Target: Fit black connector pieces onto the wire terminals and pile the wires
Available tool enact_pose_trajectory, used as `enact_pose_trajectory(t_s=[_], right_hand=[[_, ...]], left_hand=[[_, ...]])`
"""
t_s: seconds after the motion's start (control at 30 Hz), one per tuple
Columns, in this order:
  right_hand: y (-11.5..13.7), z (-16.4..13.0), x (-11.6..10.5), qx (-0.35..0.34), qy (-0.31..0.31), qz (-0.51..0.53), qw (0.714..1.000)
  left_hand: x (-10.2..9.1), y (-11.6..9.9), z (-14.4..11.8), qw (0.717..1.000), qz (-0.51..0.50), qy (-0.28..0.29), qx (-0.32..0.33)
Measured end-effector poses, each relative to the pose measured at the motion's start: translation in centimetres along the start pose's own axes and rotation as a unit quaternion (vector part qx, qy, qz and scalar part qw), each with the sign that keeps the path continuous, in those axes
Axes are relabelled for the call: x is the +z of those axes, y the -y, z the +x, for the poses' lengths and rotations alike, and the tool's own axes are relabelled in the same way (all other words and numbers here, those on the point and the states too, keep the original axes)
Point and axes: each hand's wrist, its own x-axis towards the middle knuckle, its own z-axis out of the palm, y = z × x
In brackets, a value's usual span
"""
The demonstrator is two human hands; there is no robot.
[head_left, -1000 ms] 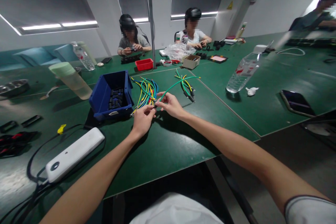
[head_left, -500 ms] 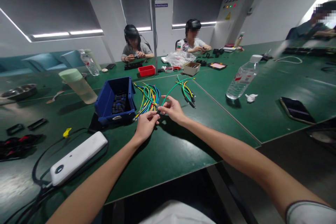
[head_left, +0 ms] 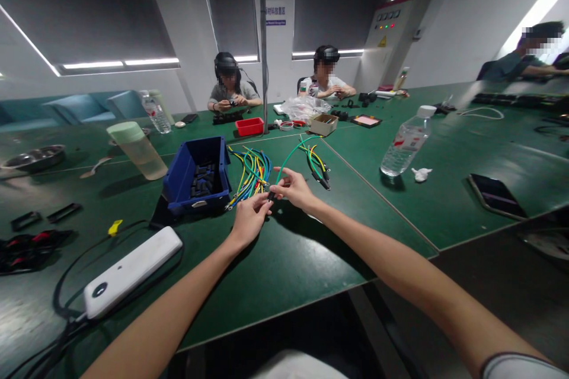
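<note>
My left hand point(head_left: 249, 219) and my right hand point(head_left: 294, 188) meet over the green table point(head_left: 284, 260), fingertips pinched together on the near end of a green wire point(head_left: 291, 155). The wire arcs away toward a small bundle of green and yellow wires with black plugs point(head_left: 316, 160). Just behind my hands lies a larger bundle of blue, yellow and green wires point(head_left: 251, 169). A blue bin point(head_left: 195, 174) holding several small black parts stands left of that bundle.
A white device point(head_left: 131, 271) with black cables lies near left. A capped cup point(head_left: 136, 149) stands behind the bin. A water bottle point(head_left: 403, 143), a crumpled tissue point(head_left: 420, 174) and a phone point(head_left: 494, 194) sit right. Two people work at the far side, another at far right.
The view has tilted up, so everything sits a little lower in the picture. My hands stay pinched on the green wire's end with little change between them.
</note>
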Motion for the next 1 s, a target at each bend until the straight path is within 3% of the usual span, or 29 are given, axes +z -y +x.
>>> enact_pose_trajectory(t_s=[0.63, 1.0], right_hand=[[-0.6, 0.3, -0.6, 0.010, 0.030, -0.089, 0.996], [0.4, 0.1, -1.0, -0.007, 0.048, -0.147, 0.988]], left_hand=[[-0.1, -0.6, -0.3, 0.999, 0.032, 0.023, 0.005], [0.0, -1.0, -0.2, 0.999, 0.016, 0.030, -0.016]])
